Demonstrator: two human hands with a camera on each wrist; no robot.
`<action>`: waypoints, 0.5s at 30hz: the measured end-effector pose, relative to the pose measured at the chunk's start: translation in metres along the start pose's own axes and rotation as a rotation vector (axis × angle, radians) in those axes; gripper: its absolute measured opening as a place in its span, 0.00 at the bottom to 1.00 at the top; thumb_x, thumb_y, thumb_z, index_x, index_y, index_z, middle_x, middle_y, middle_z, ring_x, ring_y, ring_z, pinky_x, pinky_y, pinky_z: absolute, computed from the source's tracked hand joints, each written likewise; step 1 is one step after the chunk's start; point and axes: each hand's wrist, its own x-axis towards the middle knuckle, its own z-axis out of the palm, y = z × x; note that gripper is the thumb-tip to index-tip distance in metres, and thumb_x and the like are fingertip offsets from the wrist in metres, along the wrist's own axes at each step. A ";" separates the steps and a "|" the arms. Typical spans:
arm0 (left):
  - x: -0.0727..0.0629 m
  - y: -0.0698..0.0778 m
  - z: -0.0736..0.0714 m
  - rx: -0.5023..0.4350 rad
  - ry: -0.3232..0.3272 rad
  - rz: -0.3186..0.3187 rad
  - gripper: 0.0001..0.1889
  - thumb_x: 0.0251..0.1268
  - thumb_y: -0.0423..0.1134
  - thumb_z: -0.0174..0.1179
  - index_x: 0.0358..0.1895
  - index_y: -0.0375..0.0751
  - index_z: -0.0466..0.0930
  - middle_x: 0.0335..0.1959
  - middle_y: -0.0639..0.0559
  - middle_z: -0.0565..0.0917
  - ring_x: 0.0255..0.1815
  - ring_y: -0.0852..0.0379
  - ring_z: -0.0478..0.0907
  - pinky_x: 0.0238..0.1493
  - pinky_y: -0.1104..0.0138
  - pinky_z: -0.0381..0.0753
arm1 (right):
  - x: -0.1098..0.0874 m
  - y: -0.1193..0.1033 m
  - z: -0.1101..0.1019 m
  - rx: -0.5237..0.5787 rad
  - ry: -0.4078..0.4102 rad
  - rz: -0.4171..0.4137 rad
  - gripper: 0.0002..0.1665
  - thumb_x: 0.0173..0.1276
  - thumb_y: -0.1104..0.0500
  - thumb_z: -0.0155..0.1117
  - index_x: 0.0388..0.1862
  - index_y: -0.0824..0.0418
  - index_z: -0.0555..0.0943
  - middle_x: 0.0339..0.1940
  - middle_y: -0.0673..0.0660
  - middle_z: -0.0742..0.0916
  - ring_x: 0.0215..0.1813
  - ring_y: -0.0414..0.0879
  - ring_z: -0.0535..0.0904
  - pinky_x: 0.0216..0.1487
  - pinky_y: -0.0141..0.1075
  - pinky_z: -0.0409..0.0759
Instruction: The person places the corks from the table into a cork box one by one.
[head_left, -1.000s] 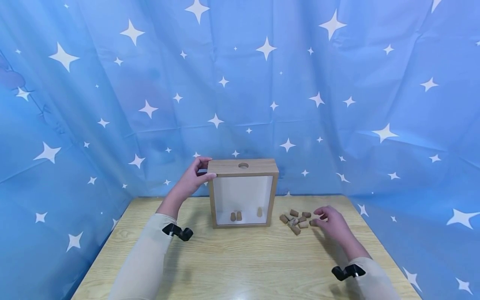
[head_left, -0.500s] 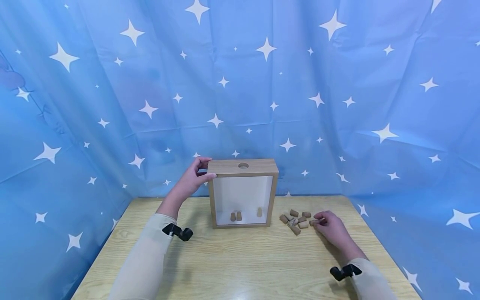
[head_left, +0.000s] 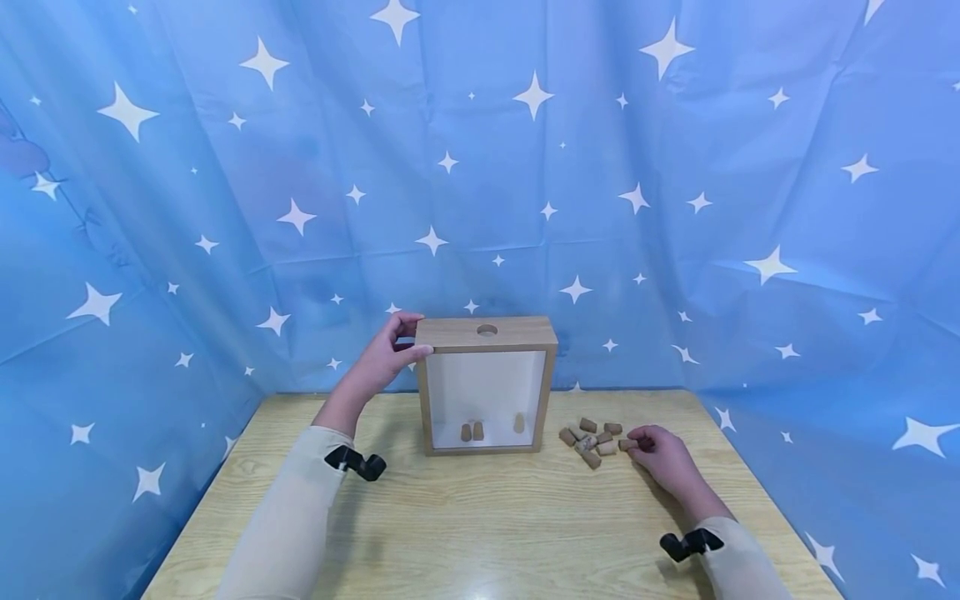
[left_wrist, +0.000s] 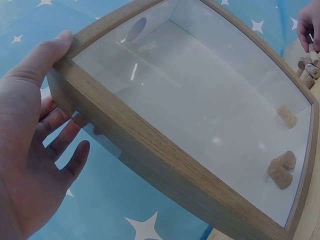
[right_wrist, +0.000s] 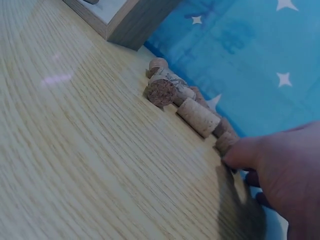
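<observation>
A wooden shadow box [head_left: 486, 336] with a clear front and a round hole in its top stands upright on the table. My left hand [head_left: 380, 357] grips its upper left corner, thumb on the front edge and fingers toward the back. Behind the clear front, 3 corks [left_wrist: 287, 116] lie at the bottom. To the box's right, my right hand [head_left: 665, 460] pinches a cork [head_left: 626, 446] at the right end of a loose pile of corks [head_left: 587, 448]. In the right wrist view the thumb covers part of that cork [right_wrist: 226, 142]; the fingertips behind it are hidden.
The light wood table [head_left: 465, 517] extends in front of the box. A blue curtain [head_left: 480, 167] with white stars hangs close behind the table and along its sides. Several corks in the pile touch one another beside the pinched one.
My right hand has come slightly down and left, its fingers closing onto the cork at the pile's right end. My left hand and the box have stayed in place.
</observation>
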 end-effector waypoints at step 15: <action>0.000 0.002 0.001 0.012 0.008 0.002 0.36 0.77 0.49 0.73 0.80 0.46 0.67 0.73 0.38 0.72 0.75 0.34 0.71 0.73 0.40 0.75 | 0.002 -0.017 -0.016 0.053 0.038 0.001 0.20 0.81 0.61 0.70 0.66 0.68 0.84 0.54 0.63 0.87 0.53 0.58 0.83 0.44 0.41 0.84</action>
